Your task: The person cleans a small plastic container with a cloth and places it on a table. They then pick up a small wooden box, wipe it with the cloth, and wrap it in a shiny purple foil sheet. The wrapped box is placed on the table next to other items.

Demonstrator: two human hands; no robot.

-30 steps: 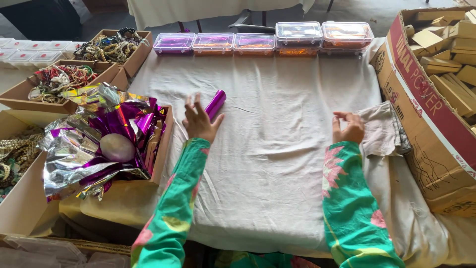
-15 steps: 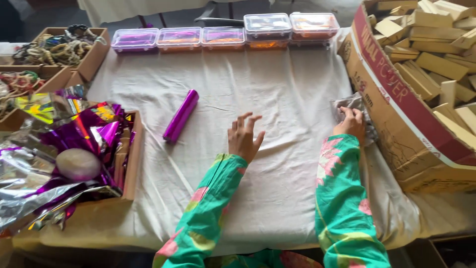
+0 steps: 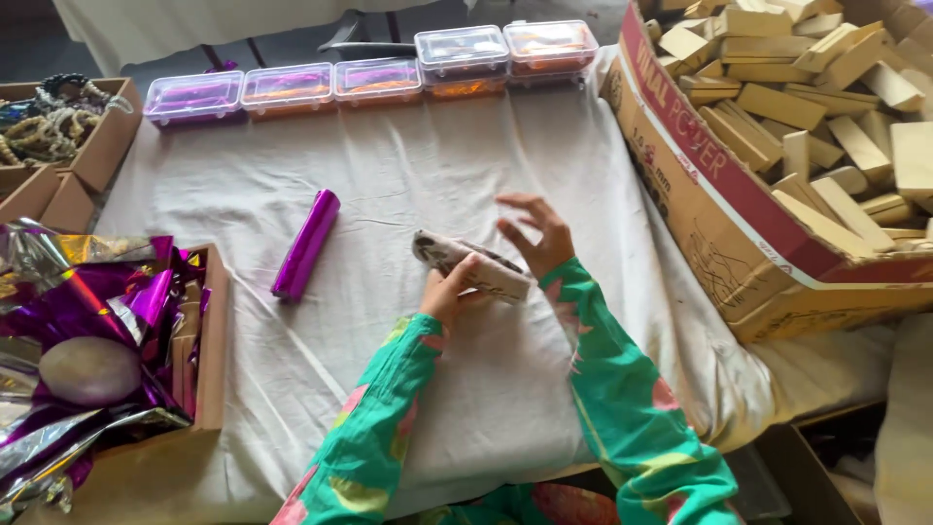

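My left hand [image 3: 449,289] grips the near side of a short roll wrapped in printed grey paper [image 3: 486,272], held just above the white cloth [image 3: 408,165] at the table's middle. Just past the roll's right end, my right hand [image 3: 535,231] hovers with its fingers spread; I cannot tell whether it touches the roll. A shiny purple foil-wrapped roll [image 3: 306,243] lies alone on the cloth, to the left of both hands. Both my sleeves are green with a pink floral print.
Several lidded plastic boxes [image 3: 379,78] line the far edge. A large cardboard box of wooden blocks [image 3: 777,224] fills the right side. On the left are a box of purple foil sheets [image 3: 209,331] with a round stone [image 3: 89,369], and boxes of beaded strings [image 3: 58,126].
My left hand left the purple roll and moved right. My right hand brought the paper-wrapped roll in from the right edge to the middle, where my left hand now grips it.
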